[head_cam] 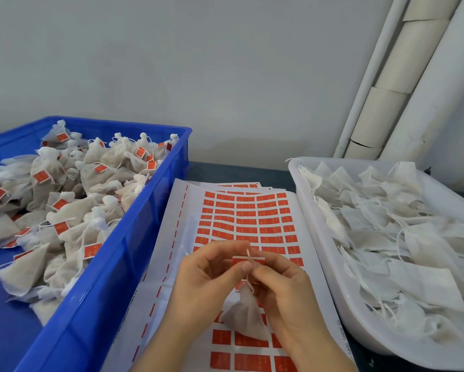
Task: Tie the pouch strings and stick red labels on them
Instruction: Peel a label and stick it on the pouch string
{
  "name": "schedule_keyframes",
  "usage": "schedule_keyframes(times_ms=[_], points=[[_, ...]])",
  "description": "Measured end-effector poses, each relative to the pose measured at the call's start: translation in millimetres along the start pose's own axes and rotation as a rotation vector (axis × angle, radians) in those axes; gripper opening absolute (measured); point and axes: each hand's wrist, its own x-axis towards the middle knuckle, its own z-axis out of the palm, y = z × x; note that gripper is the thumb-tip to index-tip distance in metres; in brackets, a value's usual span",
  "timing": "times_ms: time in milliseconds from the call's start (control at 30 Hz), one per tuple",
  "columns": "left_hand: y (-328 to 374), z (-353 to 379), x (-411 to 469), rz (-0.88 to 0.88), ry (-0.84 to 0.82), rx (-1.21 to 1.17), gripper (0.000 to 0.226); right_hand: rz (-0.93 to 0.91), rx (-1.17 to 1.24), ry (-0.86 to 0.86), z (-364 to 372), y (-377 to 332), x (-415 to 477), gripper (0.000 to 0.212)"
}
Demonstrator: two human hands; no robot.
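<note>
I'm seeing a plain pale wall (198, 63) straight beyond the grip, softly and evenly lit, no hard shadows. Up and right of the grip, a thin white pipe (373, 63) and fat beige-wrapped pipes (391, 76) lean along it. Just beyond the grip, a strip of dark tabletop (225, 170) meets the wall.

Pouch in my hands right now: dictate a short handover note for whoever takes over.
The left grip and right grip both pinch a red label at the string of one pouch, which hangs below, neck gathered.
The label sheet lies under the hands.
Done: blue crate on the left holds labelled pouches; white tray on the right holds unlabelled ones.
To do: press this label shut, drop the pouch in the crate, carry on through the tray.
</note>
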Motion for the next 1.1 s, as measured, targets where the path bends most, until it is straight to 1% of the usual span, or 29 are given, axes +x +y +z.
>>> schedule_keyframes(times_ms=[133,233,333,367,433,500,700,900,1100], points=[[-0.4,0.1,2.1,-0.032,0.041,0.02,0.031,-0.008,0.019,-0.012,-1.8,-1.9,1.5,0.014],[-1.1,-1.5,2.7,-0.07,0.079,0.017,0.033,-0.028,0.045,-0.026,-3.7,-1.7,0.9,0.025],[-2.3,-2.3,4.1,-0.093,0.122,0.009,0.026,-0.019,0.034,-0.047,-3.4,-2.6,0.2,0.013],[-2.9,-2.5,4.6,-0.103,0.131,0.004,0.025,-0.018,0.016,-0.052,-3.6,-2.7,0.4,0.013],[-3.9,-2.8,5.4,-0.118,0.134,0.005,0.026,-0.015,-0.018,-0.06,-3.7,-2.8,0.9,0.02],[-3.8,-2.4,5.3,-0.121,0.131,0.026,0.027,-0.018,-0.05,-0.06,-2.8,-3.0,0.7,0.022],[-4.0,-3.1,3.5,-0.108,0.142,0.026,0.03,-0.022,-0.12,-0.038,0.2,3.0,2.4,0.011],[-5.3,-3.1,3.8,-0.098,0.112,0.02,0.028,0.021,-0.082,-0.041,3.6,5.0,2.3,0.016],[-5.5,-4.4,5.3,-0.141,0.102,-0.024,0.024,0.03,0.014,-0.103,4.5,3.3,2.2,0.017]])
